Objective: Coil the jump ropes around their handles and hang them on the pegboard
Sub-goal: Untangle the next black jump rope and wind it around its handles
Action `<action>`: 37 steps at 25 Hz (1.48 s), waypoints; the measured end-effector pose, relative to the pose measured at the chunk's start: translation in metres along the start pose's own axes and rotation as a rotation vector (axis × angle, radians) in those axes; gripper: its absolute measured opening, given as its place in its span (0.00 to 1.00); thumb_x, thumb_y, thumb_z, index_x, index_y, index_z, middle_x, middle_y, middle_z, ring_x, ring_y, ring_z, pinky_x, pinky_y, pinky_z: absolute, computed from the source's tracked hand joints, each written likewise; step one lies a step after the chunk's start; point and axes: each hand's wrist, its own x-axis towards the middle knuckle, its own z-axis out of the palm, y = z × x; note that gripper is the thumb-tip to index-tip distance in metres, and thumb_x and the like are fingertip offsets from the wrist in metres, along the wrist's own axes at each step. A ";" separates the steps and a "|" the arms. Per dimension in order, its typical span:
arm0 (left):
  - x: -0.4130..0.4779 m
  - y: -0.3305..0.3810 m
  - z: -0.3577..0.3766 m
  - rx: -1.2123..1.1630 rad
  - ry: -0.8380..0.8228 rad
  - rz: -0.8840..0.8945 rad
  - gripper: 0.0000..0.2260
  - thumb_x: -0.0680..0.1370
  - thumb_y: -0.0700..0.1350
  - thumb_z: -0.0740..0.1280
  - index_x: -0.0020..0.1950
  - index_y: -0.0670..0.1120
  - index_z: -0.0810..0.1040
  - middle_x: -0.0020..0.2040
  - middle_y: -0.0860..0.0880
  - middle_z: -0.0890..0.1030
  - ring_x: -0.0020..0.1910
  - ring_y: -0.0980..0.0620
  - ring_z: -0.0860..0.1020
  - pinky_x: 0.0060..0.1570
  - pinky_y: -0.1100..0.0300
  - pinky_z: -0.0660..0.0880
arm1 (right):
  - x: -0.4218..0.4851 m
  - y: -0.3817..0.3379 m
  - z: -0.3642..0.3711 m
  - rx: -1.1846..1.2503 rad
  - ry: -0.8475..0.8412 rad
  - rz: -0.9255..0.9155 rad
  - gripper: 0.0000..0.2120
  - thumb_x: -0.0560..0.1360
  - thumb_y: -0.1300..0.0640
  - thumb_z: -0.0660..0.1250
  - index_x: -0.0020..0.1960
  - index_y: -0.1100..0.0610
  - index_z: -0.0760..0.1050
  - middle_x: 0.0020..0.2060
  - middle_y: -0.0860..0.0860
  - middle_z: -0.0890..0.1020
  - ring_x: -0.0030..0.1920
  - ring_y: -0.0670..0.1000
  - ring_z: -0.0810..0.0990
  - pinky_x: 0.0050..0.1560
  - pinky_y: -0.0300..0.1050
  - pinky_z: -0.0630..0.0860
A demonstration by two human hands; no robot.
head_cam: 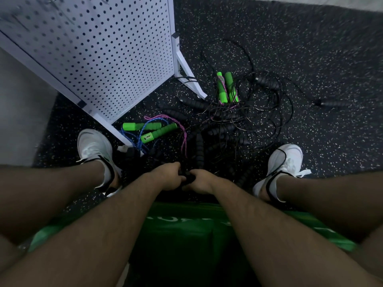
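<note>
While the pegboard stands up and to the left, well apart from both hands, the left hand curls round the black handles held low between the feet, and is the nearer one for hanging. Touching it, the right hand grips the same dark bundle (fingers hide its long axis). Further right, the other jump ropes lie tangled on the floor: thin black cords, ribbed foam grips.

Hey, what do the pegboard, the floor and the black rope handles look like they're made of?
The pegboard: likely painted metal, matte white, with punched holes and thin frame. The floor: probably rubber matting, black with pale flecks. The black handles: seemingly foam, dull and ribbed, though dim light leaves it open.
</note>
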 end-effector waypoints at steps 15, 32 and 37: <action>0.046 0.028 0.009 0.142 0.467 0.073 0.16 0.84 0.49 0.60 0.68 0.44 0.73 0.66 0.41 0.70 0.65 0.41 0.68 0.59 0.48 0.70 | 0.013 0.002 -0.011 0.038 0.416 -0.091 0.17 0.82 0.57 0.58 0.70 0.53 0.73 0.60 0.55 0.81 0.57 0.56 0.80 0.56 0.49 0.78; 0.091 0.100 0.028 0.077 0.432 0.072 0.16 0.81 0.53 0.64 0.68 0.52 0.74 0.75 0.44 0.60 0.71 0.42 0.63 0.68 0.48 0.65 | 0.039 0.057 -0.080 -0.368 0.480 0.133 0.22 0.80 0.48 0.60 0.74 0.45 0.69 0.80 0.50 0.58 0.80 0.59 0.48 0.77 0.58 0.51; 0.096 0.094 0.022 -0.169 0.336 -0.007 0.16 0.79 0.44 0.64 0.67 0.52 0.74 0.70 0.42 0.61 0.63 0.40 0.70 0.62 0.50 0.73 | 0.043 0.057 -0.075 -0.332 0.542 0.093 0.23 0.78 0.54 0.62 0.74 0.52 0.69 0.75 0.48 0.67 0.75 0.56 0.60 0.72 0.54 0.60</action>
